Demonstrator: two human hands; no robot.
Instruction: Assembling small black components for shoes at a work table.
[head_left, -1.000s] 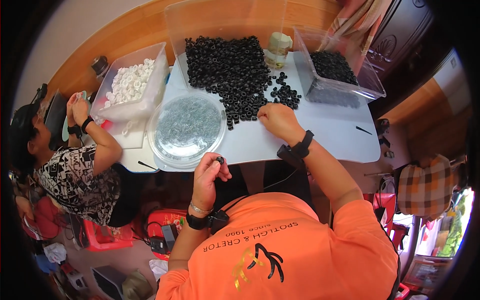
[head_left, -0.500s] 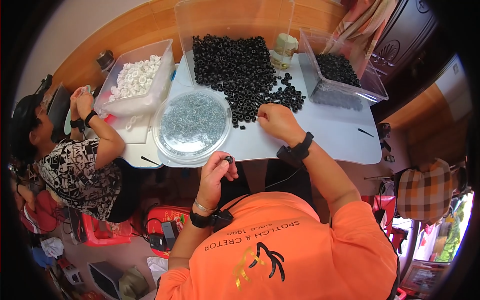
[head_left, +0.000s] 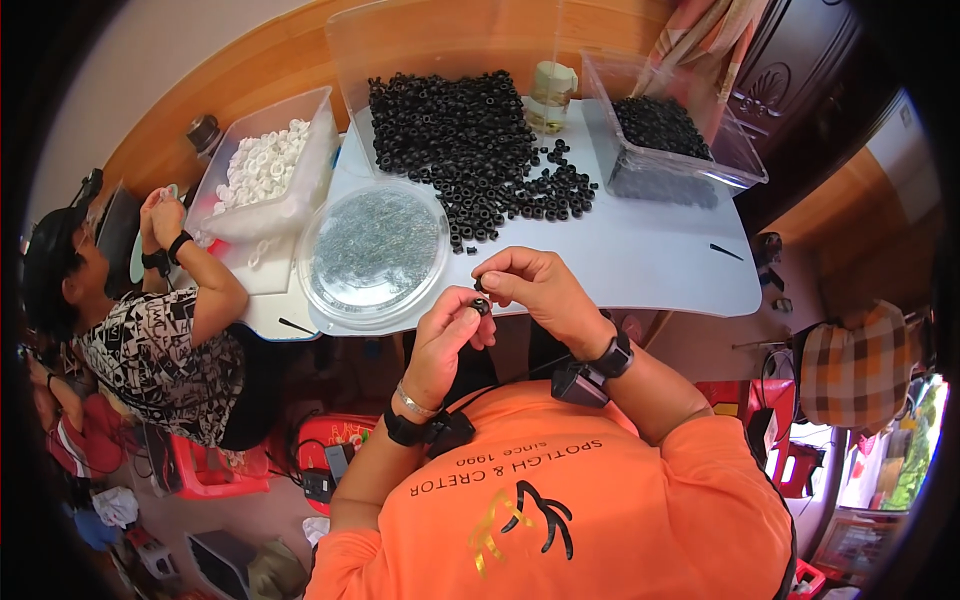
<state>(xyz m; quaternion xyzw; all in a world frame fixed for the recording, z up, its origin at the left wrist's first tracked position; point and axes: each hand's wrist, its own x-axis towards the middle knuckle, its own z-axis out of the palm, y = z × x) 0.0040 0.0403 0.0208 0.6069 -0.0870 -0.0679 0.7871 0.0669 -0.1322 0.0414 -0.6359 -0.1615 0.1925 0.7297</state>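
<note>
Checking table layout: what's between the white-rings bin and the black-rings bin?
Head view: the loose black ring pile and a small jar lie between white-rings bin and black-rings bin.

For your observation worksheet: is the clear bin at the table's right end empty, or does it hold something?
It holds something: the clear bin has a dark heap of small black rings inside, below its rim.

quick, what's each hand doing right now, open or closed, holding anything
Left hand: closed, fingertips pinching a small black ring-shaped part.
Right hand: closed, fingertips pinching another small black ring just above it.
</note>
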